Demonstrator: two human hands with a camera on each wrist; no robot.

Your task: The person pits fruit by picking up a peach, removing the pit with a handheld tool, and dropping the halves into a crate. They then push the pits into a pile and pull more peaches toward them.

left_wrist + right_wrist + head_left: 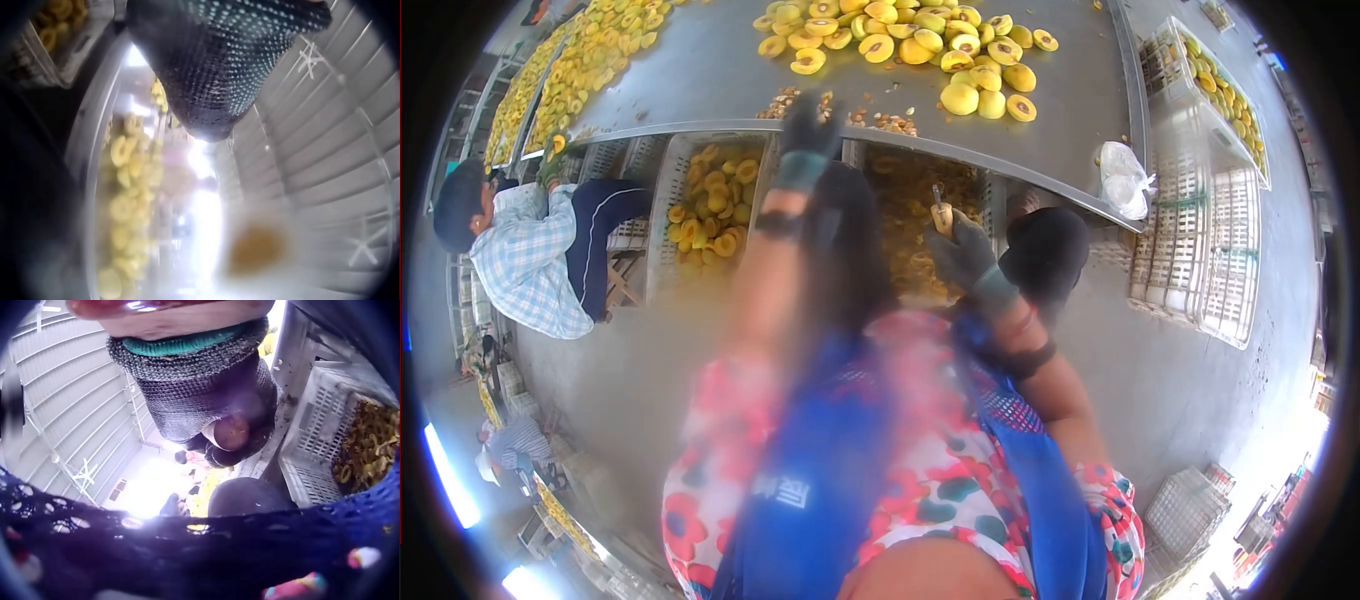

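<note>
grey metal surface [1070,110] crosses the top of the frame, its front rim slanting down rightward; open room lies between the yellow fruit halves [900,45], top centre, and its right edge. below the rim, right of centre, the right hand [968,252] grips a wooden-handled tool [943,216]. the left hand [808,132], blurred, is over the rim near pits [895,124]; whether it grasps anything, i cannot tell.
</note>
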